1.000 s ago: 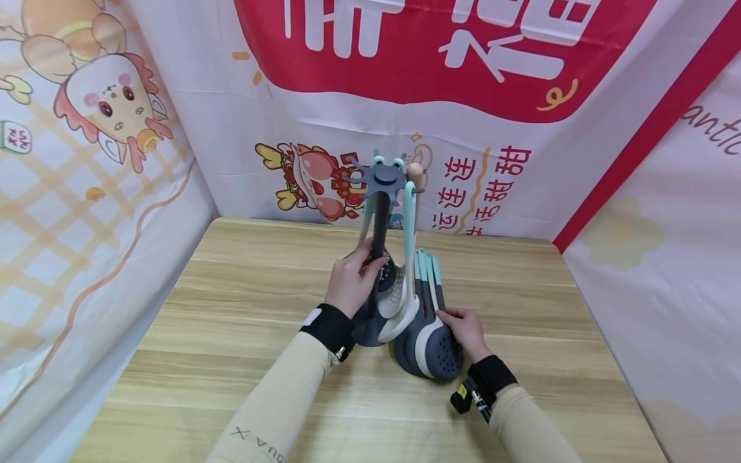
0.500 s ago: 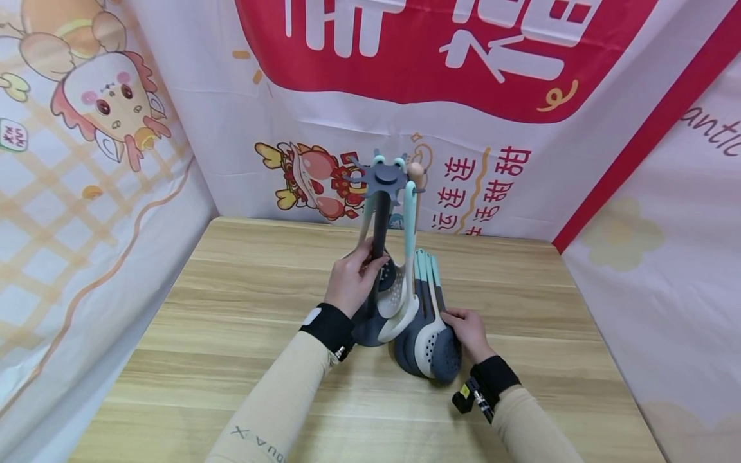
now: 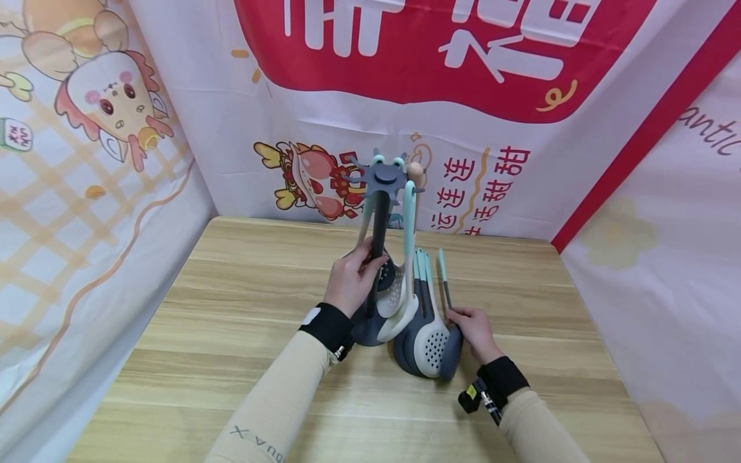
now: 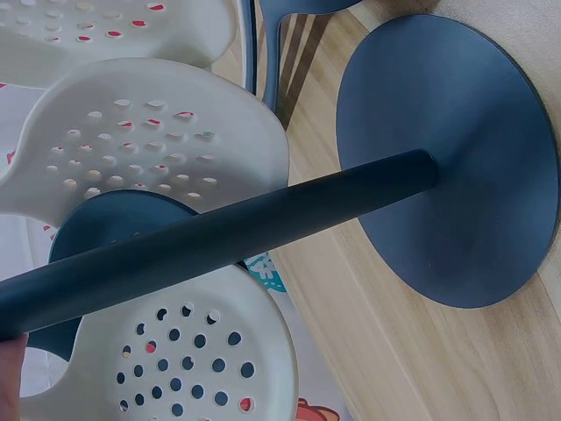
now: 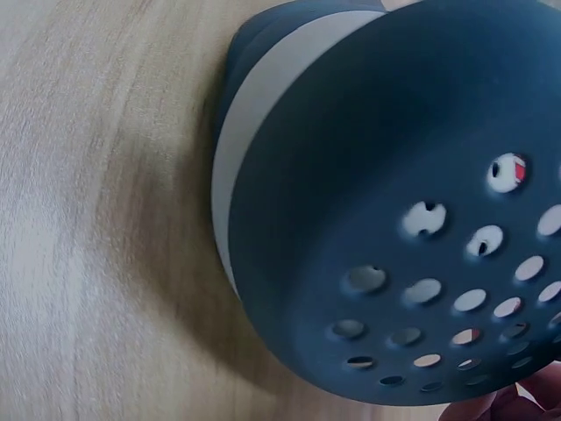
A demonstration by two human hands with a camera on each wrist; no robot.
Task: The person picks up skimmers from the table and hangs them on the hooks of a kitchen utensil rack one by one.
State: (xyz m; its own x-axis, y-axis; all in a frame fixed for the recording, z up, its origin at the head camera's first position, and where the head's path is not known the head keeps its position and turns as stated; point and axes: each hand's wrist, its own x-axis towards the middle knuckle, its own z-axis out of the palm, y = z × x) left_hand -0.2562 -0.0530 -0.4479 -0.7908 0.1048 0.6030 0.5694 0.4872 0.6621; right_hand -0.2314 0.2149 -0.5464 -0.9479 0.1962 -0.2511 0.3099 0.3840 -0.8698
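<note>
My left hand grips the dark pole of a utensil stand, which has a round base and an octopus-like top with mint eyes. Several utensils hang from it, among them a white one with a mint handle. In the left wrist view, white perforated skimmers hang behind the pole. To the right, my right hand pinches a dark skimmer with a mint-tipped handle. Its holed bowl fills much of the right wrist view. Beside it lies a white skimmer on a stack of dark utensils.
Everything stands on a wood-grain table. A printed cloth hangs behind it, with more cloth at both sides. A wooden knob shows at the stand's top right. Small cameras are strapped to both wrists.
My right hand has moved slightly right, drawing the dark skimmer off the stack and turning it. Its handle now stands apart from the others, and the white skimmer's holes show. My left hand stays put.
</note>
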